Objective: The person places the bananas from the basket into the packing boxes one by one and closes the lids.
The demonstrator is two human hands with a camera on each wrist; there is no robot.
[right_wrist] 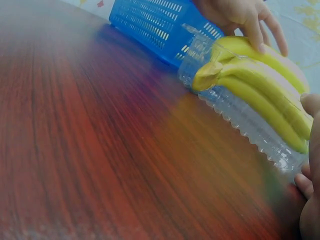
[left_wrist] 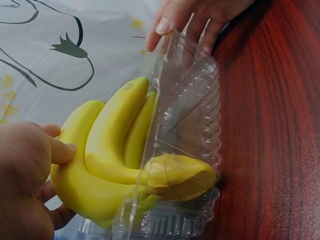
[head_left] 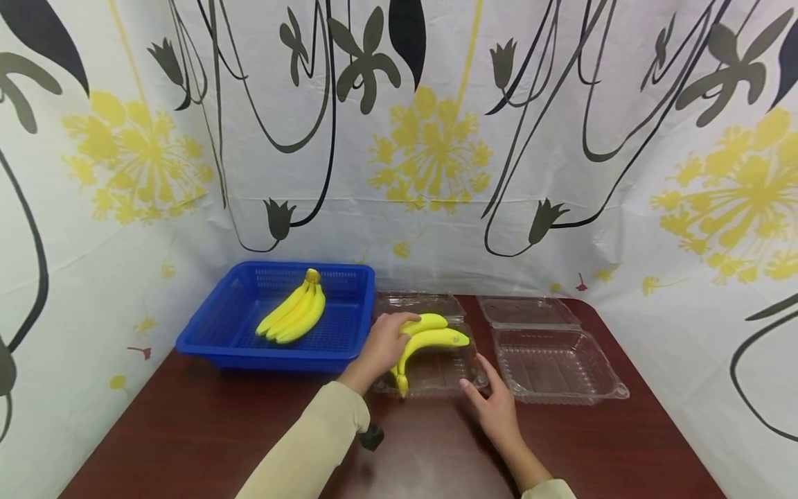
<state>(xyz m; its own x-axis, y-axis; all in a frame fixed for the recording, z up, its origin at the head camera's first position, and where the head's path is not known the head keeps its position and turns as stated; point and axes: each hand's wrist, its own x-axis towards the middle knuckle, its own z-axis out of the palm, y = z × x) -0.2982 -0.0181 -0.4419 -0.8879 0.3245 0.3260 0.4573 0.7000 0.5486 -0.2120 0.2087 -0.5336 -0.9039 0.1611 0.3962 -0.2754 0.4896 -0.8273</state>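
My left hand (head_left: 382,350) grips a bunch of yellow bananas (head_left: 433,337) from its left side, thumb on top in the left wrist view. The bunch lies tilted in an open clear plastic container (head_left: 444,371), its stem end (left_wrist: 182,177) at the near wall and its tips pointing right. At the container's right side, my right hand (head_left: 499,412) holds the rim. The left wrist view shows the right thumb (left_wrist: 165,25) over the edge and other fingers behind the clear wall. Part of the bunch is hidden behind my left hand.
A blue basket (head_left: 206,346) stands at the left with another banana bunch (head_left: 298,312) inside. To the right sits a second open clear container (head_left: 555,364), its lid (head_left: 530,313) folded back. Patterned cloth (head_left: 436,242) hangs behind the dark red wooden table (head_left: 174,423).
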